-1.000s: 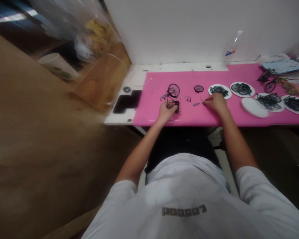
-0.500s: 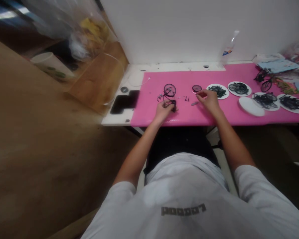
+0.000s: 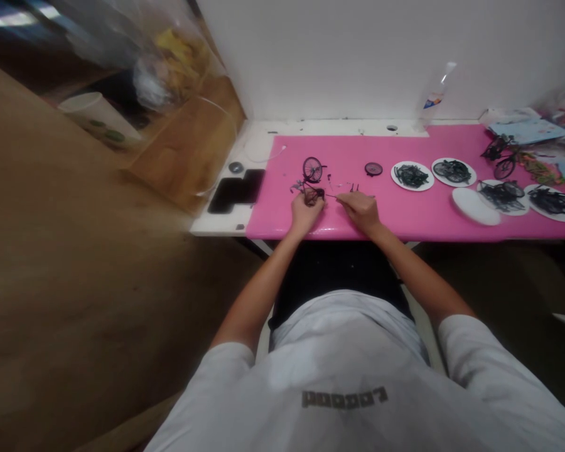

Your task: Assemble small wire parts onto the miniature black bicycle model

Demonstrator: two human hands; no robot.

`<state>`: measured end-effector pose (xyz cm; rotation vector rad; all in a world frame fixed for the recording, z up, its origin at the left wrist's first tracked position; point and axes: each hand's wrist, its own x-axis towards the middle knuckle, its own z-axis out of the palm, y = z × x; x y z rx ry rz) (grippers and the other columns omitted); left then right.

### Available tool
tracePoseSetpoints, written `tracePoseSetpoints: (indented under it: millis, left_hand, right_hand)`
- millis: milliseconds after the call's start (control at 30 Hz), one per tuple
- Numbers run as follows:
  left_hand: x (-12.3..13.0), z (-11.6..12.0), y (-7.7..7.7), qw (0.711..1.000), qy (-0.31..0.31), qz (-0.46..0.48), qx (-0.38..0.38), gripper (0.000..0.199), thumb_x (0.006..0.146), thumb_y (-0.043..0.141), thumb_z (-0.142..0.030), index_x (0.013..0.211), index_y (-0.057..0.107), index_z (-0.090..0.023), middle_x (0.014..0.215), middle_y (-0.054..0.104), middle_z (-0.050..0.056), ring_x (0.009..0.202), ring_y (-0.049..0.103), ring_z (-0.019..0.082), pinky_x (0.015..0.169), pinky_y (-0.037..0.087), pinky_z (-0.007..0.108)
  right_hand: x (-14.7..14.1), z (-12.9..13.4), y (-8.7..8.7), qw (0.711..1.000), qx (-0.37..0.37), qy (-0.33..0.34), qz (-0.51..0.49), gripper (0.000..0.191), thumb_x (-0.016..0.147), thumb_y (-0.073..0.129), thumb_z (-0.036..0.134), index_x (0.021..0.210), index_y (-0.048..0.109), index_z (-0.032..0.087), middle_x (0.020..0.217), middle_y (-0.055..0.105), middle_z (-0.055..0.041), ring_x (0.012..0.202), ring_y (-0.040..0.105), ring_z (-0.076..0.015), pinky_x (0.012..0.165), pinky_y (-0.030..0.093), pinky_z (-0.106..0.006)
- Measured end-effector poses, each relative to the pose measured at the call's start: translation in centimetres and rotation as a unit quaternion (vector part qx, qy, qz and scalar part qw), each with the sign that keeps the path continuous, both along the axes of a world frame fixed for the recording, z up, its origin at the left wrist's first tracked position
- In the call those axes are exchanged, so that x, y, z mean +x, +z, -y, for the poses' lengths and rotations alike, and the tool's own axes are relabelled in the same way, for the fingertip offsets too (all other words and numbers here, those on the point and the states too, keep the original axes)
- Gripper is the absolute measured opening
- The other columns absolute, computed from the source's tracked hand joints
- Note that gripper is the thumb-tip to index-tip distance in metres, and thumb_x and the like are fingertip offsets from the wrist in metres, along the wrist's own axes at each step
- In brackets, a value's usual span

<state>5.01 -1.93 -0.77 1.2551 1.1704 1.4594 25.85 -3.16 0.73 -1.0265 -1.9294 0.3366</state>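
Note:
My left hand (image 3: 305,213) is closed around the dark frame of a miniature bicycle (image 3: 312,181) above the pink mat. One spoked wheel (image 3: 312,169) is on the bicycle's far end. My right hand (image 3: 361,211) is closed on a thin-shafted tool (image 3: 330,196), whose tip points left at the bicycle's near end. Whether the tip touches it is too small to tell; my fingers hide the tool's handle. Just beyond my right hand lies a small dark forked part (image 3: 355,188). A loose wheel (image 3: 373,169) rests farther back.
White plates of dark parts (image 3: 397,180) stand to the right, beside a white lid or empty plate (image 3: 475,207). Another miniature bicycle (image 3: 503,157) is at the far right. Black phone-like slabs (image 3: 235,191) lie left of the pink mat (image 3: 282,220). A clear bottle (image 3: 435,94) stands at the back wall.
My right hand has moved left and nearer to me, from beside the loose wheel to close by my left hand. The thin shaft now points at the bicycle, which has shifted slightly left.

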Motion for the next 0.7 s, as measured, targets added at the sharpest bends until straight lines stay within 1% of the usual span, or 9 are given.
tracePoseSetpoints:
  millis: [100,267,333,433,500,567,700]
  left_hand:
    - [-0.2,-0.2,-0.4,1.0,0.014,-0.02,0.005,0.021,0.079,0.077,-0.021,0.099,0.071,-0.017,0.087,0.074,0.004,0.078,0.073,0.015,0.079,0.06,0.027]
    - [-0.4,-0.6,-1.0,0.998,0.012,-0.06,0.028,0.022,0.081,0.076,-0.018,0.102,0.075,-0.015,0.086,0.074,0.004,0.074,0.068,0.013,0.074,0.055,0.023]
    - [-0.4,-0.6,-1.1,0.996,0.012,-0.079,0.033,0.022,0.081,0.076,-0.018,0.103,0.076,-0.014,0.084,0.074,0.003,0.072,0.066,0.012,0.071,0.053,0.023]
    - [-0.3,-0.7,-1.1,0.995,0.007,-0.094,0.032,0.024,0.082,0.075,-0.016,0.106,0.077,-0.015,0.085,0.076,0.003,0.071,0.067,0.013,0.07,0.052,0.023]
    - [-0.3,-0.7,-1.3,0.995,0.007,-0.098,0.033,0.025,0.083,0.075,-0.016,0.107,0.078,-0.015,0.087,0.077,0.004,0.072,0.068,0.014,0.071,0.053,0.024]
    - [-0.4,-0.8,-1.5,0.994,0.008,-0.102,0.041,0.025,0.084,0.075,-0.017,0.108,0.078,-0.015,0.089,0.078,0.005,0.074,0.07,0.014,0.072,0.054,0.025]
    - [-0.4,-0.9,-1.8,0.994,0.002,-0.1,0.048,0.025,0.085,0.074,-0.018,0.11,0.078,-0.015,0.092,0.079,0.006,0.077,0.072,0.015,0.074,0.055,0.026]
  right_hand:
    - [-0.2,0.2,-0.4,1.0,0.011,-0.002,0.013,0.032,0.109,0.057,0.049,0.108,0.085,0.034,0.114,0.084,-0.0077,0.11,0.077,-0.0321,0.102,0.063,-0.055]
    - [-0.1,0.2,-1.0,0.999,0.023,0.01,0.04,0.029,0.11,0.057,0.043,0.113,0.085,0.033,0.117,0.084,-0.0092,0.109,0.077,-0.0309,0.101,0.063,-0.054]
    - [-0.2,0.0,-1.3,0.997,0.051,0.011,0.059,0.029,0.111,0.057,0.038,0.115,0.085,0.03,0.116,0.084,-0.0109,0.106,0.078,-0.03,0.098,0.064,-0.052]
    - [-0.2,-0.1,-1.7,0.988,0.123,0.006,0.094,0.03,0.113,0.056,0.029,0.117,0.085,0.024,0.112,0.085,-0.0124,0.101,0.079,-0.0265,0.09,0.065,-0.043]
    - [-0.1,-0.2,-1.9,0.98,0.161,0.002,0.116,0.029,0.113,0.057,0.024,0.118,0.085,0.022,0.11,0.085,-0.0119,0.1,0.079,-0.0242,0.087,0.064,-0.038]
    - [-0.1,-0.2,-2.0,0.975,0.181,-0.002,0.126,0.027,0.112,0.059,0.021,0.118,0.085,0.022,0.11,0.085,-0.0111,0.099,0.079,-0.0232,0.087,0.064,-0.037]
    - [-0.1,-0.2,-2.0,0.972,0.194,-0.008,0.13,0.027,0.112,0.059,0.02,0.118,0.085,0.021,0.111,0.085,-0.0113,0.098,0.08,-0.0234,0.086,0.064,-0.037]
